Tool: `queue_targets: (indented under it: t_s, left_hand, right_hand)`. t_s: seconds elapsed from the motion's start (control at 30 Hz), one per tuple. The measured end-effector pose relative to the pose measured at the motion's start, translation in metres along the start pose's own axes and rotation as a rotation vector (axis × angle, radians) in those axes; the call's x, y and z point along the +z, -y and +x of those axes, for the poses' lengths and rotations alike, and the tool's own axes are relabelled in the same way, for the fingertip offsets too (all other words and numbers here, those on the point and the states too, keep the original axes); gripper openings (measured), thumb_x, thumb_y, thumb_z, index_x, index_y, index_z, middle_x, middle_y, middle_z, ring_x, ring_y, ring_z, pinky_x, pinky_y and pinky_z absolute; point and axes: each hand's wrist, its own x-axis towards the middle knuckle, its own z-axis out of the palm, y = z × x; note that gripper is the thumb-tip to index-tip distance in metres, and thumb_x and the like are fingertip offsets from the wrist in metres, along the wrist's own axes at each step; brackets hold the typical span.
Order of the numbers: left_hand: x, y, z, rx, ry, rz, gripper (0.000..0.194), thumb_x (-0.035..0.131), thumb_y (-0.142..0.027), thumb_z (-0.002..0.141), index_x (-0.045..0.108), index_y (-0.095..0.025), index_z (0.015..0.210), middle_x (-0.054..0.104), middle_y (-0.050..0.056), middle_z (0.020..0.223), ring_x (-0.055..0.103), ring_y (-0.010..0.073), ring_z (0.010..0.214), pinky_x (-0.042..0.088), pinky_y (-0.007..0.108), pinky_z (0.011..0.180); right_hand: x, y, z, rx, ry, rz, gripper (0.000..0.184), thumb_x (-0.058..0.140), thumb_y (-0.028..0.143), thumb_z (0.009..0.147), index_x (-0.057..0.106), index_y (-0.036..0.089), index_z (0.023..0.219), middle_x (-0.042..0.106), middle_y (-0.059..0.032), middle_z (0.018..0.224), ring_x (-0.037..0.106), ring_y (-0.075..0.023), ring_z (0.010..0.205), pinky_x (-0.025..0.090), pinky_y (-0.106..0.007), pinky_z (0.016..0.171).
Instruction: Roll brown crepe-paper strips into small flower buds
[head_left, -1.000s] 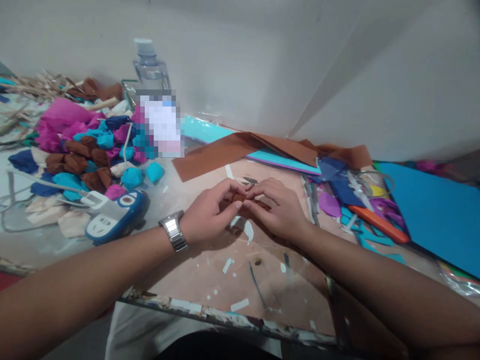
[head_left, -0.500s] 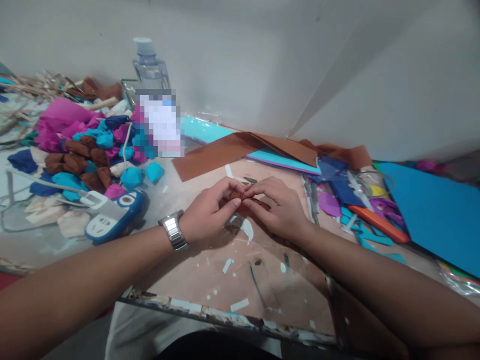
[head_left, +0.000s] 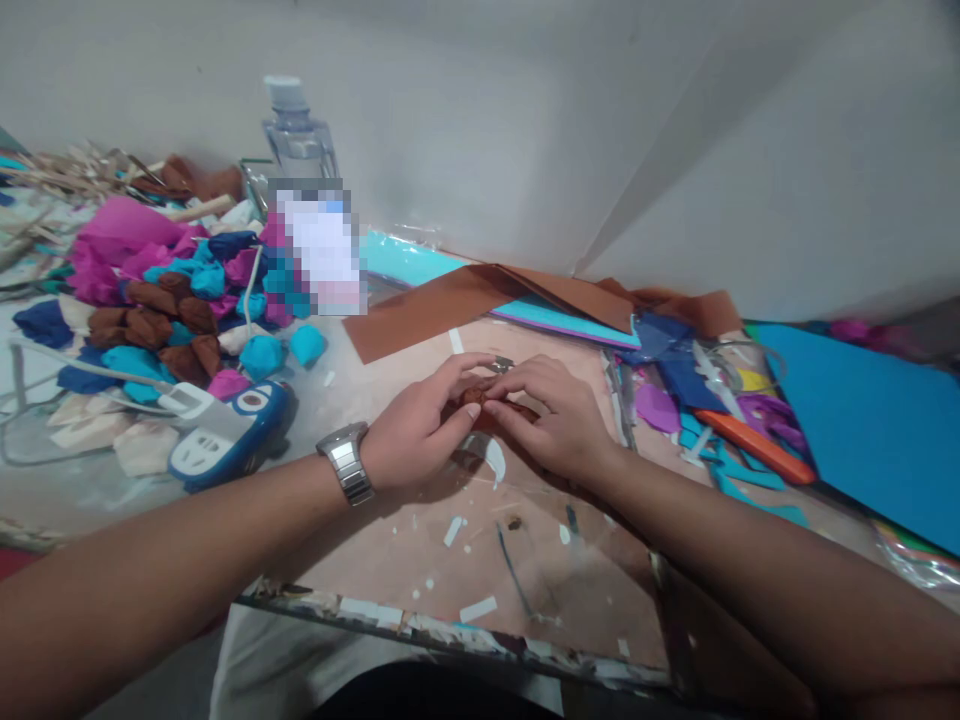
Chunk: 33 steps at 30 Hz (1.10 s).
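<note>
My L hand is curling part-closed round the brown paper twist, thumb on it; R hand is pinching it, fingertips nearly together. It's sitting btwn both, over the table; a brown strip is lying beyond.

Looks like a craft workspace, judging by crumpled coloured paper bundles, a folded brown strip, a blue sheet and white scraps on a marked tabletop.
</note>
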Motion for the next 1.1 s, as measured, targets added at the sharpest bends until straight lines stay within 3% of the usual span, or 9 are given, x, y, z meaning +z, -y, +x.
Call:
queue_targets:
  t_s: [0.17, 0.37, 0.5, 0.7, 0.83, 0.97, 1.1]
  left_hand:
    - [-0.0012, 0.0004, 0.0002, -0.001, 0.041, 0.053, 0.066, 0.049, -0.021, 0.101, 0.030, -0.029, 0.165, 0.071, 0.012, 0.136, 0.070, 0.0246, 0.121, 0.053, 0.045, 0.106]
    - [-0.0008, -0.0017, -0.0010, -0.004, 0.045, 0.124, 0.075, 0.047, -0.020, 0.100, 0.019, -0.024, 0.170, 0.072, 0.013, 0.127, 0.071, 0.0241, 0.104, 0.055, 0.041, 0.092]
    - [0.0007, -0.0029, -0.0019, 0.002, 0.078, 0.105, 0.078, 0.050, -0.019, 0.100, 0.017, -0.025, 0.170, 0.072, 0.013, 0.125, 0.072, 0.0237, 0.102, 0.055, 0.041, 0.092]
    - [0.0019, -0.0016, 0.0010, 0.043, -0.013, 0.033, 0.065, 0.059, -0.022, 0.099, 0.035, -0.022, 0.160, 0.063, 0.017, 0.144, 0.070, 0.0247, 0.118, 0.056, 0.038, 0.099]
    - [0.0007, -0.0024, 0.0042, 0.089, -0.153, 0.015, 0.048, 0.065, -0.023, 0.097, 0.052, -0.020, 0.143, 0.071, 0.014, 0.130, 0.072, 0.0231, 0.114, 0.059, 0.035, 0.094]
    - [0.0005, -0.0048, 0.0049, 0.079, -0.179, -0.005, 0.040, 0.067, -0.024, 0.097, 0.057, -0.021, 0.136, 0.075, 0.010, 0.119, 0.074, 0.0215, 0.109, 0.060, 0.033, 0.092]
    - [0.0006, -0.0059, 0.0045, 0.073, -0.199, -0.001, 0.032, 0.066, -0.023, 0.098, 0.062, -0.020, 0.130, 0.074, 0.009, 0.120, 0.073, 0.0197, 0.110, 0.060, 0.032, 0.094]
  right_hand:
    - [-0.0007, 0.0016, 0.0006, 0.007, 0.021, 0.003, 0.008, 0.074, 0.032, 0.096, 0.072, 0.027, 0.101, 0.079, -0.0035, 0.097, 0.071, -0.0245, 0.093, 0.050, -0.044, 0.087]
    - [-0.0002, 0.0000, -0.0012, -0.106, 0.099, -0.012, 0.024, 0.068, 0.026, 0.099, 0.070, 0.030, 0.123, 0.077, -0.0051, 0.111, 0.064, -0.0268, 0.106, 0.048, -0.050, 0.098]
    - [-0.0007, 0.0032, -0.0021, -0.101, 0.140, -0.016, 0.022, 0.065, 0.025, 0.100, 0.068, 0.028, 0.122, 0.075, -0.0061, 0.112, 0.061, -0.0285, 0.109, 0.046, -0.053, 0.102]
    - [-0.0012, 0.0045, -0.0011, -0.057, 0.110, -0.040, 0.012, 0.066, 0.027, 0.100, 0.066, 0.025, 0.112, 0.074, -0.0069, 0.110, 0.062, -0.0278, 0.107, 0.045, -0.051, 0.100]
    - [-0.0018, 0.0016, -0.0005, -0.028, 0.025, -0.066, 0.012, 0.069, 0.030, 0.099, 0.067, 0.024, 0.109, 0.074, -0.0060, 0.105, 0.063, -0.0268, 0.103, 0.046, -0.047, 0.096]
    - [-0.0025, 0.0005, -0.0007, -0.026, 0.012, -0.071, 0.012, 0.072, 0.031, 0.098, 0.068, 0.025, 0.108, 0.076, -0.0046, 0.104, 0.065, -0.0264, 0.102, 0.046, -0.046, 0.095]
    - [-0.0021, 0.0001, -0.0012, -0.005, -0.004, -0.061, 0.014, 0.077, 0.032, 0.095, 0.069, 0.025, 0.105, 0.077, -0.0032, 0.101, 0.065, -0.0257, 0.100, 0.046, -0.045, 0.095]
